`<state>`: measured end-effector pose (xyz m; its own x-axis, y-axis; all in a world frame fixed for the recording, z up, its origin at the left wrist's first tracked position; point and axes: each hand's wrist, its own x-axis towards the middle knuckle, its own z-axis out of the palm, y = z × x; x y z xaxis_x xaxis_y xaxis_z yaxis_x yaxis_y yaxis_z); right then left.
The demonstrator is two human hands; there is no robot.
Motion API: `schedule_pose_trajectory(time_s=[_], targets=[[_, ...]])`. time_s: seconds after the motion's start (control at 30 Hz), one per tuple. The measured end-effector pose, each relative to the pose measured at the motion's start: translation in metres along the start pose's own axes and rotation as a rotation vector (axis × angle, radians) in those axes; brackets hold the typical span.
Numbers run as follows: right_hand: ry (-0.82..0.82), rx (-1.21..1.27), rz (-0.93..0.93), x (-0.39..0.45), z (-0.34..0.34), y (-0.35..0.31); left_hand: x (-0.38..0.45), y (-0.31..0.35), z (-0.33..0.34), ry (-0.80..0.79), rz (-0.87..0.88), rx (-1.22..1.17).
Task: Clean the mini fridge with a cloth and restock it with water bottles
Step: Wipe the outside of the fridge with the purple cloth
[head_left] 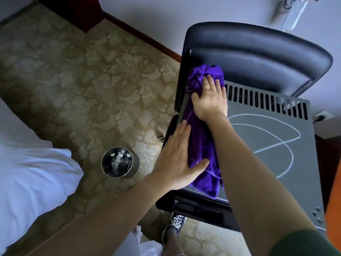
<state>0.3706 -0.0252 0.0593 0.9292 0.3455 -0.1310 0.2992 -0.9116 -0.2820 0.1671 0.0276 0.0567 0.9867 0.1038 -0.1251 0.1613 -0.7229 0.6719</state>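
Your right hand [209, 97] pressed flat on the cloth [201, 137] at the fridge's [276, 145] left edge; your left hand [177, 156], fingers straight, touched the cloth's near side.

**What sits around me on the floor and by the wall**

Below me runs a patterned carpet [77, 85], beige with pale flower shapes. To my left lies white bedding [31, 174], rumpled, its edge hanging over the carpet. A black chair [258, 58] with a padded, glossy backrest stands against the pale wall [184, 17]. A dark wooden skirting board [140, 34] runs along the foot of that wall, meeting a dark wooden piece of furniture [81, 13] at the top left. On the far right a wall socket [322, 116] has a plug in it. Down by my foot I see my dark sneaker [174, 225] with white laces, and beside it something white and crumpled that I cannot make out.
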Motion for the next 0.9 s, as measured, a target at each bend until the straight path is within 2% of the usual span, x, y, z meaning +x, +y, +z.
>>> schedule_pose_trajectory(time_s=[0.23,0.9], targets=[[-0.006,0.007,0.04,0.025,-0.004,0.004,0.002,-0.002,0.005,0.076,0.029,0.156],[0.03,0.009,-0.023,-0.091,0.006,0.015,-0.014,-0.001,0.001,0.098,0.009,-0.04]])
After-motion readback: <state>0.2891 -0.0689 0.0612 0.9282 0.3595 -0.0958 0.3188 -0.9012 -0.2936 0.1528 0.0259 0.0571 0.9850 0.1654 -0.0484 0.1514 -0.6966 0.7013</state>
